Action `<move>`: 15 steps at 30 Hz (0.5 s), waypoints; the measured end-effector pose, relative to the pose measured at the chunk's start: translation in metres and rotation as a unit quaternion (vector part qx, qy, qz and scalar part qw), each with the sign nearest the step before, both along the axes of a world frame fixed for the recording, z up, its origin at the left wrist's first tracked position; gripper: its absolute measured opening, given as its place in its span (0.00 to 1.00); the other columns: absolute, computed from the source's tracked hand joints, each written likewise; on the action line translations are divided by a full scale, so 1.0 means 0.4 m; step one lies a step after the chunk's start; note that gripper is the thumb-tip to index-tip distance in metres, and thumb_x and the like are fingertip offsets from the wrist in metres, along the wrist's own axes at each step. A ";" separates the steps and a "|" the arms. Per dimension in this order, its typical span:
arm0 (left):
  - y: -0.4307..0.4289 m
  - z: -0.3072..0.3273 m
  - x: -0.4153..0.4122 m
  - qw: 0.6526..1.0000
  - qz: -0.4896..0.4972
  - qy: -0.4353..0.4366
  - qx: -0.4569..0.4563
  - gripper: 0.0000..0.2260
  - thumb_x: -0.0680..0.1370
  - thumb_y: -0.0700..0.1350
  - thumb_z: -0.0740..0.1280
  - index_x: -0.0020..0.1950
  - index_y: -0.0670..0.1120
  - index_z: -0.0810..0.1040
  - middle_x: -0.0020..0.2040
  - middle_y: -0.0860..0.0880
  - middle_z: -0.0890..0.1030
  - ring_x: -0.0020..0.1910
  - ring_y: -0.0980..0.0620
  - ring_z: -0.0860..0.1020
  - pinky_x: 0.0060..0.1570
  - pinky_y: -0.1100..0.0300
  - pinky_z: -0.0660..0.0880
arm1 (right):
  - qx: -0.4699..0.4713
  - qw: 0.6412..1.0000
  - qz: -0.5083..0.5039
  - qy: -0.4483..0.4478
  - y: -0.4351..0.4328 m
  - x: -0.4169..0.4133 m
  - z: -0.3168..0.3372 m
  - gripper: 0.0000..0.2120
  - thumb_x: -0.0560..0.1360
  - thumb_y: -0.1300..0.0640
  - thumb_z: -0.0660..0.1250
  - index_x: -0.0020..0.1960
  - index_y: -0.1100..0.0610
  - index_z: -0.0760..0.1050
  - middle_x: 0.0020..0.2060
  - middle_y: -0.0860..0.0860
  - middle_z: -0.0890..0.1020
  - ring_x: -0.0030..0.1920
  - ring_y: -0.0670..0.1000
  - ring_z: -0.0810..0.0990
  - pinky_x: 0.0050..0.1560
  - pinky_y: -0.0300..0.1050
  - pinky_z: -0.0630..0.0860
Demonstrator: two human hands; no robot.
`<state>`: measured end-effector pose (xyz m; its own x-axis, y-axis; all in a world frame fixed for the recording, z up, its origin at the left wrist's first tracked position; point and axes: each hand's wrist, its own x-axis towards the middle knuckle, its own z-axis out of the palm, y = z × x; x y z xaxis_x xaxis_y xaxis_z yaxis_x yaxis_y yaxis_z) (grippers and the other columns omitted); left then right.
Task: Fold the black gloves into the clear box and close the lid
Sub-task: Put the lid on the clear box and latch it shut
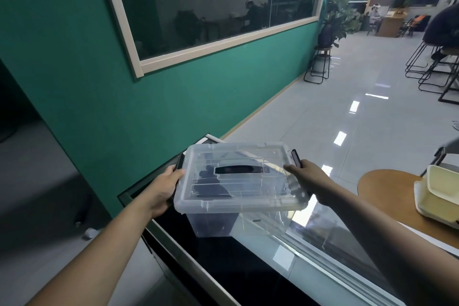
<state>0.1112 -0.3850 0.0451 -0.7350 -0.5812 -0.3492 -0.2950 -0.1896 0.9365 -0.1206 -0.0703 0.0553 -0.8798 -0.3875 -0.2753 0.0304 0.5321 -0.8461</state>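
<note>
Both hands, left hand [162,189] and right hand [309,176], clasp the clear box [238,196] at its ends; lid [236,176] seated, black latches [296,158] likely need snapping next.

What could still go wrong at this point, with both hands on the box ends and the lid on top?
1. The right latch stands up, seemingly unclipped, so the lid may not be locked and could lift.
2. The clear box seems to sit near the edge of the glossy black surface; a push from the left hand or right hand might slide it off.
3. The black gloves show only dimly through the lid, so their fold cannot be confirmed.
</note>
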 end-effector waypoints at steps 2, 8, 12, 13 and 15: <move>0.018 0.006 -0.010 1.000 0.001 -0.001 -0.024 0.17 0.88 0.47 0.63 0.76 0.47 0.72 0.55 0.39 0.87 0.49 0.41 0.85 0.63 0.33 0.80 | 0.024 0.999 0.004 0.026 -0.012 0.012 -0.001 0.18 0.83 0.43 0.66 0.57 0.60 0.73 0.52 0.63 0.83 0.51 0.65 0.84 0.45 0.52 0.75; 0.052 0.016 -0.026 0.994 0.021 -0.021 -0.105 0.27 0.89 0.55 0.59 0.87 0.50 0.58 0.69 0.45 0.80 0.60 0.43 0.82 0.67 0.40 0.79 | 0.069 0.994 0.002 0.080 -0.024 0.032 -0.003 0.19 0.87 0.46 0.58 0.67 0.61 0.68 0.60 0.64 0.81 0.54 0.64 0.80 0.49 0.52 0.72; 0.040 0.013 -0.027 0.980 -0.008 -0.076 -0.182 0.25 0.89 0.58 0.57 0.85 0.54 0.60 0.81 0.45 0.72 0.74 0.40 0.75 0.73 0.40 0.74 | 0.091 0.989 0.021 0.113 -0.034 0.041 0.007 0.16 0.88 0.52 0.54 0.68 0.62 0.67 0.59 0.67 0.81 0.51 0.64 0.78 0.48 0.53 0.71; 0.039 0.011 -0.027 0.976 -0.011 -0.083 -0.200 0.23 0.89 0.58 0.56 0.84 0.55 0.62 0.80 0.45 0.73 0.73 0.40 0.75 0.71 0.41 0.75 | 0.092 0.989 0.022 0.113 -0.035 0.043 0.011 0.15 0.88 0.51 0.54 0.67 0.62 0.67 0.59 0.67 0.81 0.51 0.63 0.78 0.48 0.52 0.71; 0.040 0.013 -0.029 0.971 -0.008 -0.099 -0.218 0.22 0.89 0.58 0.55 0.83 0.56 0.63 0.77 0.45 0.75 0.71 0.40 0.77 0.69 0.41 0.76 | 0.092 0.990 0.019 0.106 -0.035 0.043 0.013 0.16 0.88 0.51 0.54 0.68 0.61 0.67 0.59 0.65 0.80 0.52 0.63 0.78 0.49 0.52 0.71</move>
<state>0.0997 -0.3691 0.0503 -0.6885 -0.6948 -0.2079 -0.4766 0.2174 0.8518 -0.1033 -0.0844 0.0606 -0.9109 -0.3827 -0.1542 -0.1617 0.6750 -0.7199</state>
